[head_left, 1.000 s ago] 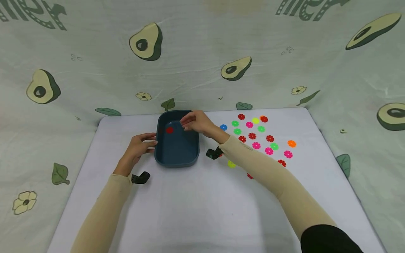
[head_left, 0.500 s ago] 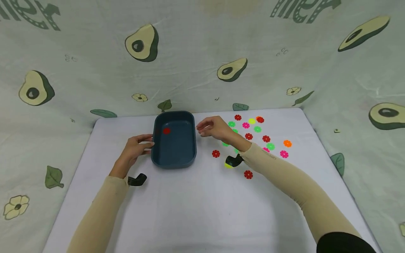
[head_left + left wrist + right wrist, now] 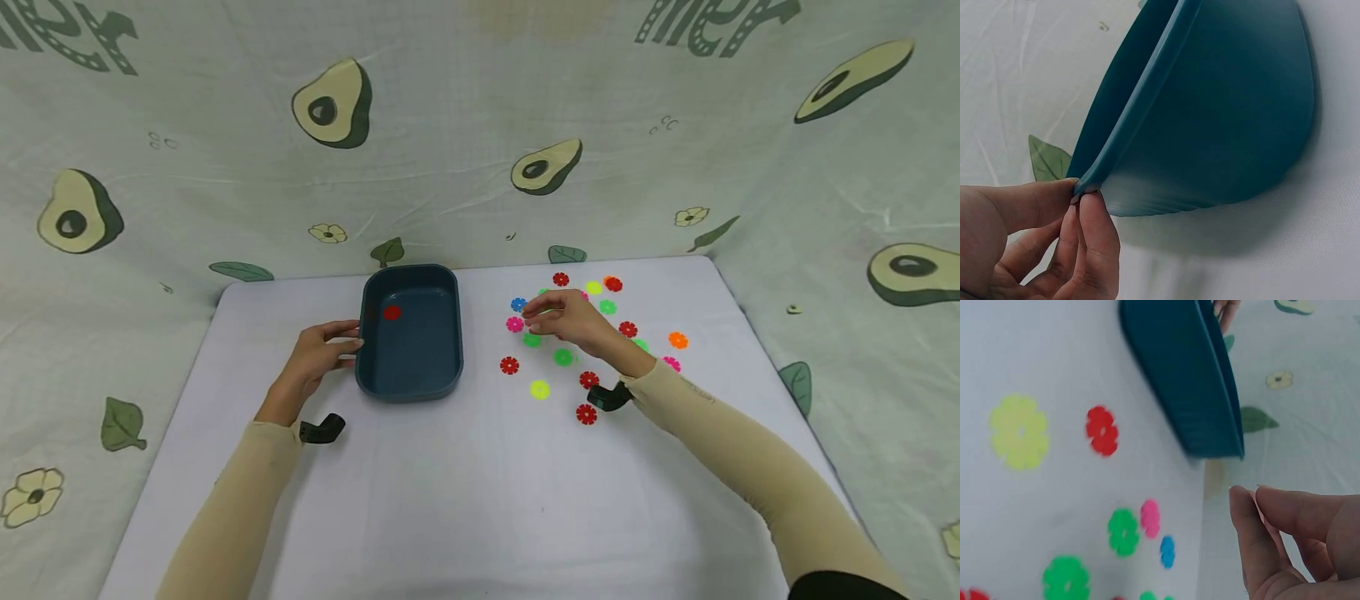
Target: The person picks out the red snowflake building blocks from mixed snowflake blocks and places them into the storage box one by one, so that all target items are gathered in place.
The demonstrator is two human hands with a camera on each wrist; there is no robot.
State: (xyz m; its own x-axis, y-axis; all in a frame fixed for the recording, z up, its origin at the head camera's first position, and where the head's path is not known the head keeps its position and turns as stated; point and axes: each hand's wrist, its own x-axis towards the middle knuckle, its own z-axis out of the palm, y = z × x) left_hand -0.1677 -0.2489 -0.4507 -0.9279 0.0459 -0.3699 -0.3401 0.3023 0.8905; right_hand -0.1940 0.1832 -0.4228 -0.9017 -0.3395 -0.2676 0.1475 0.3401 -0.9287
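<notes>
A dark blue rectangular plastic tub stands at the back of the white table, with one red flower-shaped disc inside. My left hand pinches the tub's left rim between thumb and fingers, as the left wrist view shows at the rim. Several flower-shaped plastic discs are scattered to the tub's right. Over them hovers my right hand, fingers loosely bent, a small gap between thumb and fingertips and nothing held. Nearest to it are a green disc, a pink disc and a blue disc.
Nearer the front lie a yellow disc and a red disc. An orange disc is farthest right. An avocado-print cloth hangs behind the table and along its sides. A black wrist camera juts from the left sleeve.
My right hand has moved from over the tub rightward to above the scattered discs, uncovering a few of them. My left hand stays on the rim. The head view has shifted slightly.
</notes>
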